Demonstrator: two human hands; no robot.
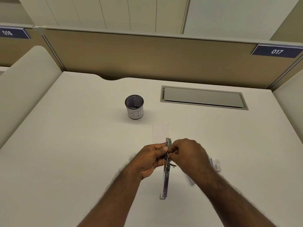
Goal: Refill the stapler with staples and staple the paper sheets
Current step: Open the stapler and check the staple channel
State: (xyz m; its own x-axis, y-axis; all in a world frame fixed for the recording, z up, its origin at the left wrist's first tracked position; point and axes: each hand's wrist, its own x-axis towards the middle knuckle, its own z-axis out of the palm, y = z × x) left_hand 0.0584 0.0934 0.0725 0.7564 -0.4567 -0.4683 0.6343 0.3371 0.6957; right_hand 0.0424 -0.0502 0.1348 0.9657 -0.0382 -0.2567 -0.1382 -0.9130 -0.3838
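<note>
A long metal stapler [166, 179], swung open, is held over the desk in front of me. My left hand [151, 159] grips its upper part from the left, thumb on the channel. My right hand [188, 156] pinches at the same channel from the right; whether staples are between its fingertips is hidden. A small stack of white paper sheets [160, 132] lies flat on the desk just beyond the hands. A small staple box [216, 163] lies on the desk right of my right wrist, partly hidden.
A black mesh pen cup [134, 106] with a white label stands at the middle of the white desk [65, 145]. A grey cable hatch [203, 97] is set in the desk at the back right. Beige partition walls close in the back and both sides.
</note>
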